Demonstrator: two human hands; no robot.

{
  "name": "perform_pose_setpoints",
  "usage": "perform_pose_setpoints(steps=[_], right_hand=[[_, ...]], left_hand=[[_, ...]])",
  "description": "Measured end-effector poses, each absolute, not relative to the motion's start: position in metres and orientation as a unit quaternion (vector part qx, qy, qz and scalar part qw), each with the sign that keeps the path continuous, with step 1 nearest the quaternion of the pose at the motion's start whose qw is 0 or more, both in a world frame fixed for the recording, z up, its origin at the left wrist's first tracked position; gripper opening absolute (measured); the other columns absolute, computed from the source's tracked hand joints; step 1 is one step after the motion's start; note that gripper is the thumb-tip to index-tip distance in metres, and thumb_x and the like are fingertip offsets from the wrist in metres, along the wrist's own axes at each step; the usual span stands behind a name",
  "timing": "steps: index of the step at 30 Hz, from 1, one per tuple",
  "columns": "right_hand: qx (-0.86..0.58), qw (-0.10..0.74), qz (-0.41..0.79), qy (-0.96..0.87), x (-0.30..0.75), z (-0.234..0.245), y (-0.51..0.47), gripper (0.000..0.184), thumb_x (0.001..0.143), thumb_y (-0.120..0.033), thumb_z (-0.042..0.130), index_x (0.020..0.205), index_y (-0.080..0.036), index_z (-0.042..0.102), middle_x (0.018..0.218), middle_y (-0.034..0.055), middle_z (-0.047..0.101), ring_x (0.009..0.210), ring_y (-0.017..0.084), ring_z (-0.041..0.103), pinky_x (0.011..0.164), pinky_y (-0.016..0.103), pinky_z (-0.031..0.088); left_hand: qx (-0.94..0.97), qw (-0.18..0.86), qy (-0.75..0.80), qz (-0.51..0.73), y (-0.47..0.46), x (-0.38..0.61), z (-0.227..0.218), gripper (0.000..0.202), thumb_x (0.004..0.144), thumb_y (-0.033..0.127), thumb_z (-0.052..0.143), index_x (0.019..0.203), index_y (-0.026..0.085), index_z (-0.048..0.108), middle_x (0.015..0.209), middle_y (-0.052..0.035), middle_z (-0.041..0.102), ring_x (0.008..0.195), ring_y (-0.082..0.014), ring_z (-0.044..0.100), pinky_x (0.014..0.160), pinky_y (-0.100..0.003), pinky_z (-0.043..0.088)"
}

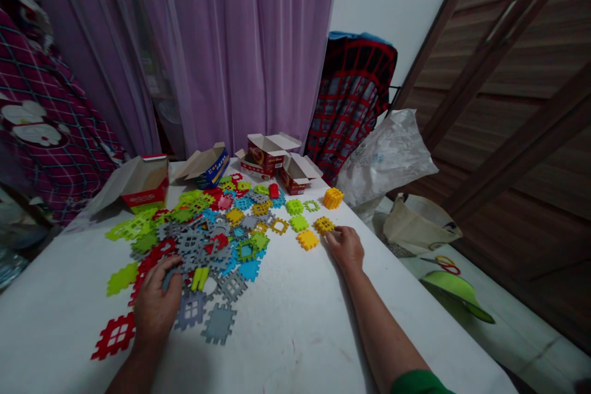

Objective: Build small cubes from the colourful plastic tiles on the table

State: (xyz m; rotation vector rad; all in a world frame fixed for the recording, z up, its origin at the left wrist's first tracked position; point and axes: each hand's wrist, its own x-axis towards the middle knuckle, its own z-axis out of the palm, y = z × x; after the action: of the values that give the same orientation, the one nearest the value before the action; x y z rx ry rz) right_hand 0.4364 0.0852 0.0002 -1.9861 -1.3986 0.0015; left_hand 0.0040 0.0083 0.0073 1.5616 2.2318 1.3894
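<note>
I'm remotely watching the left hand (156,298) curving half-open over the pile of plastic pieces (196,243); the right hand (346,247) is touching a yellow piece (323,225) beyond the pile's right edge, grip unclear.

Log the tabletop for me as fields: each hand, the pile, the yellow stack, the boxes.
Left hand: at the near-left part of the tile pile; grip unclear
Right hand: by a yellow lattice tile; contact unclear
Pile colors: red, gray, green, blue, yellow
Yellow tile stack: near the white table's right edge
Open cardboard boxes: behind the tile pile
</note>
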Motion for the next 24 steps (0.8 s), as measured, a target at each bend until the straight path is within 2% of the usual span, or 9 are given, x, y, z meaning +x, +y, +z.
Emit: perform_pose_setpoints(steps=[4,13,20,24], right_hand=[[-0.771,0.330,-0.004,-0.545,0.4366,0.0026,0.0842,0.037,0.082,-0.045,0.058,0.101,-0.016,0.069,0.106,0.0106,0.067,0.098,0.023,0.060,0.082,0.032,0.044],[-0.790,0.285,0.002,-0.543,0.4338,0.0074,0.0832,0.038,0.085,-0.043,0.059,0.107,-0.013,0.069,0.110,0.0122,0.067,0.099,0.022,0.061,0.084,0.031,0.044],[-0.784,0.294,-0.008,-0.547,0.4342,0.0046,0.0842,0.038,0.084,-0.043,0.058,0.105,-0.014,0.069,0.108,0.0118,0.068,0.098,0.022,0.061,0.083,0.031,0.043],[-0.783,0.313,-0.007,-0.537,0.4358,0.0045,0.0826,0.042,0.082,-0.046,0.060,0.106,-0.013,0.069,0.106,0.0124,0.067,0.097,0.023,0.060,0.082,0.032,0.043]], left_hand=[[0.515,0.035,0.725,0.457,0.0083,0.0035,0.0059,0.031,0.084,0.039,0.051,0.106,0.028,0.069,0.116,-0.0045,0.069,0.098,-0.0231,0.065,0.093,-0.039,0.051],[0.515,0.057,0.727,0.451,0.0065,0.0063,0.0108,0.034,0.085,0.041,0.048,0.108,0.026,0.068,0.120,-0.0063,0.067,0.104,-0.0247,0.064,0.095,-0.041,0.050],[0.509,0.060,0.729,0.453,0.0069,0.0052,0.0104,0.033,0.084,0.040,0.049,0.107,0.026,0.068,0.118,-0.0056,0.068,0.099,-0.0246,0.064,0.097,-0.043,0.049],[0.522,0.047,0.719,0.456,0.0078,0.0044,0.0083,0.033,0.084,0.038,0.048,0.106,0.024,0.069,0.117,-0.0069,0.068,0.104,-0.0256,0.064,0.099,-0.043,0.048]])
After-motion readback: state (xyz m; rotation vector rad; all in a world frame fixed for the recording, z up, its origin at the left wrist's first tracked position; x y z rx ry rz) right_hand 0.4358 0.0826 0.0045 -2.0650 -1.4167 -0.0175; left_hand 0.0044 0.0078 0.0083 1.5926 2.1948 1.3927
